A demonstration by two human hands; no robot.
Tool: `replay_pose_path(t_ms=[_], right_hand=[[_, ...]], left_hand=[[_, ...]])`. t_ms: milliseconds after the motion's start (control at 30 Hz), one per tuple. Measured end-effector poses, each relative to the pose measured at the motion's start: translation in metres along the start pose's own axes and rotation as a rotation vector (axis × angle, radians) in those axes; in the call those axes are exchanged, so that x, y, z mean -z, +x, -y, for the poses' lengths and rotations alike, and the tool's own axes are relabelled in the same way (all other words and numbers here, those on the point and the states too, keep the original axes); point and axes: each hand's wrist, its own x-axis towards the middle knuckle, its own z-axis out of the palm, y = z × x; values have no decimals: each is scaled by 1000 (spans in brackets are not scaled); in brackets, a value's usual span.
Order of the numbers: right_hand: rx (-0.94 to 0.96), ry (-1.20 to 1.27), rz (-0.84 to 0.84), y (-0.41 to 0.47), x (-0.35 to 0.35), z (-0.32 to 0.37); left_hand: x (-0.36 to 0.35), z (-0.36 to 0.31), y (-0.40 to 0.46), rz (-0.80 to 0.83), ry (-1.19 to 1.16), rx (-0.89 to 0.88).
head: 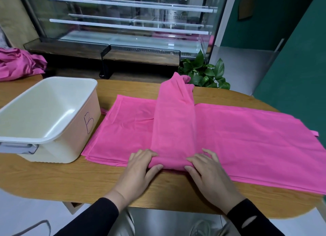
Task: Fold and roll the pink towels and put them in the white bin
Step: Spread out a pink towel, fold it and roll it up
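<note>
A pink towel folded into a long narrow strip [173, 119] lies front to back across the wooden table [70, 179], on top of other pink towels spread flat [247, 144]. My left hand [139, 168] grips the strip's near left corner, thumb under the edge and fingers on top. My right hand [206, 170] grips the near right corner the same way. The near end is turned over into a small roll between my hands. The white bin [51, 115], marked with a B, stands empty at the left of the table.
A heap of crumpled pink towels [19, 64] lies at the far left on another surface. A potted green plant [204, 73] stands behind the table's far edge. A glass display case [127, 20] fills the background. The green wall [296, 68] is at right.
</note>
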Motion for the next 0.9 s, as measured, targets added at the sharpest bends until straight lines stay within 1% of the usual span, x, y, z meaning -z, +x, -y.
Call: replay_pose_path(t_ms=[133, 233, 333, 533, 633, 667, 733, 833, 900], right_hand=[[-194, 262, 72, -3, 1, -3], [-250, 378, 73, -5, -6, -6], [-280, 437, 51, -8, -14, -6], [-227, 402, -83, -12, -26, 2], [-324, 436, -147, -15, -29, 2], [-342, 444, -159, -15, -30, 2], [-309, 422, -168, -14, -30, 2], [-233, 335, -218, -13, -32, 1], [-190, 205, -251, -15, -35, -1]], left_hand=[[3, 3, 2, 66, 1, -1], [2, 5, 2, 76, -3, 17], [-1, 6, 3, 72, 33, 30], [-4, 2, 4, 45, 132, 60], [-2, 3, 3, 5, 62, 62], [-1, 4, 3, -13, 23, 47], [0, 4, 0, -40, 4, -24], [2, 8, -4, -44, 100, -134], [4, 11, -7, -36, 185, -172]])
